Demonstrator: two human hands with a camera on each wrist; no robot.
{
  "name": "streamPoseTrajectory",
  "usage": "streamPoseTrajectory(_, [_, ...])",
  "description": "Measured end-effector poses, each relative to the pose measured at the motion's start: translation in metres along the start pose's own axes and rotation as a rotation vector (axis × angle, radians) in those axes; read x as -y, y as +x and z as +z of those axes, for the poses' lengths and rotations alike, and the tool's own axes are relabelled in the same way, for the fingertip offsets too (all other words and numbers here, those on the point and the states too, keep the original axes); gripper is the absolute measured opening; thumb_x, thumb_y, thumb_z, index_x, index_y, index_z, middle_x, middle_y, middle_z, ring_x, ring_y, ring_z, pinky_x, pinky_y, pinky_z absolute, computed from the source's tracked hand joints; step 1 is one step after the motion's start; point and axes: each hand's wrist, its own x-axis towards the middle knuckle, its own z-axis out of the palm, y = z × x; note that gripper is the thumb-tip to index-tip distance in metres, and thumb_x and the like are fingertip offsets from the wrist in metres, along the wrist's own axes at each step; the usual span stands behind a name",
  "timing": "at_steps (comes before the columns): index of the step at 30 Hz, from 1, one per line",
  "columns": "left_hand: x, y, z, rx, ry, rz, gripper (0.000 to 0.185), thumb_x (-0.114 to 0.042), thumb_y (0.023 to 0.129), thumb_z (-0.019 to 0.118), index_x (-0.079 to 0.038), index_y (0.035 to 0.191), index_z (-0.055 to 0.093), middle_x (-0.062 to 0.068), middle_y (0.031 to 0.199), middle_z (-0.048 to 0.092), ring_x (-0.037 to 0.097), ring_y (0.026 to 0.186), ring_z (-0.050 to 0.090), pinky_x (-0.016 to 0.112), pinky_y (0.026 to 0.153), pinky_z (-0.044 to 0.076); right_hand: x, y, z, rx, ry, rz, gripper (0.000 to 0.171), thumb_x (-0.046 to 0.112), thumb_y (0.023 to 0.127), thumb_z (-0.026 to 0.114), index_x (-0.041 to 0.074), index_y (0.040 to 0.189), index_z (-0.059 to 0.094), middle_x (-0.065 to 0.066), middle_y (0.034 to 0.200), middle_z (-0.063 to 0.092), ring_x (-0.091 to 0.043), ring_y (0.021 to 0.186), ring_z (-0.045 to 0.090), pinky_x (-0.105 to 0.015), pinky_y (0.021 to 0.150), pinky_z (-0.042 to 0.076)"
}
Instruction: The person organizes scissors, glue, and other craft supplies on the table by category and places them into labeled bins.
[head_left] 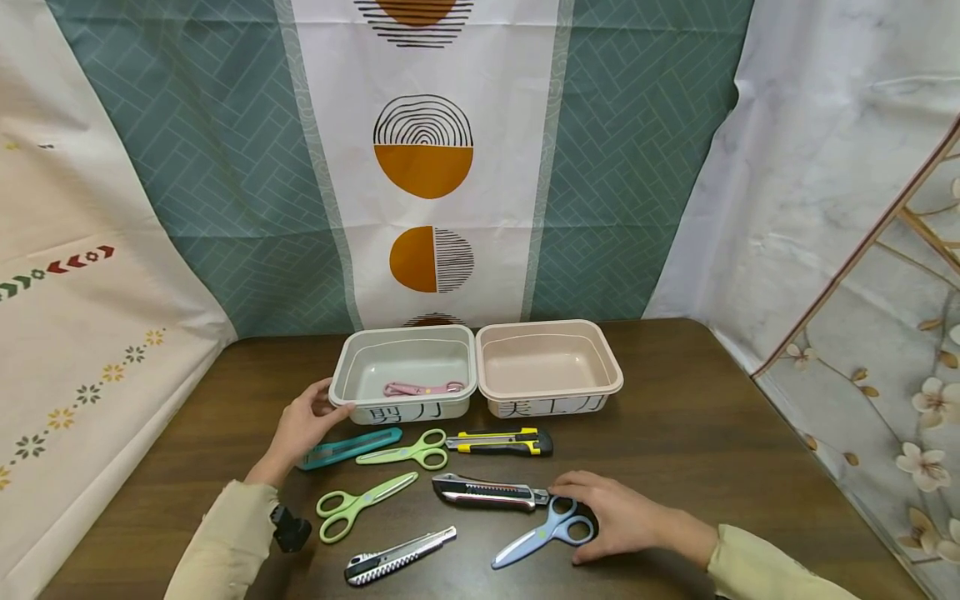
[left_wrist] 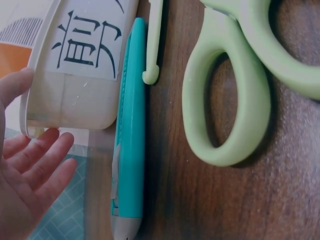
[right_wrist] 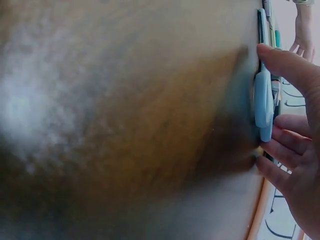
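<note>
My left hand (head_left: pixel 302 429) holds the front left corner of a grey-green bin (head_left: pixel 405 354), thumb on the rim and fingers under its edge in the left wrist view. Pink scissors (head_left: pixel 423 389) lie inside this bin. At the lower right, my right hand (head_left: pixel 618 518) spreads round the handles of light blue scissors (head_left: pixel 525 546), thumb on one side and fingers on the other. Fingertips sit right at the handles in the right wrist view. Beyond the blue handles lies a black and silver utility knife (head_left: pixel 487 493), its end close to my right fingers.
A pink-beige bin (head_left: pixel 551 396) stands right of the grey-green one. In front lie a teal utility knife (head_left: pixel 348 448), green scissors (head_left: pixel 405 452), a yellow and black utility knife (head_left: pixel 501 442), more green scissors (head_left: pixel 363 502) and a silver utility knife (head_left: pixel 401 557). A patterned curtain (head_left: pixel 637 167) hangs behind.
</note>
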Motion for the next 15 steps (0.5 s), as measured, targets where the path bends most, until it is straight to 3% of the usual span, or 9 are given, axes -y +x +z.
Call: streamPoseTrajectory(15, [-0.0007,-0.0007,0.0006,-0.003,0.003,-0.001,0.06,-0.027,0.083,0.066,0.004,0.129,0.042,0.023,0.108,0.059,0.031,0.091,0.061,0.034,0.07,0.05,0.0033,0.0023,-0.0085,0.087,0.08,-0.02,0.059,0.032,0.066,0.08,0.004,0.114,0.061,0.004,0.109,0.051,-0.005,0.095,0.047,-0.021,0.078,0.043])
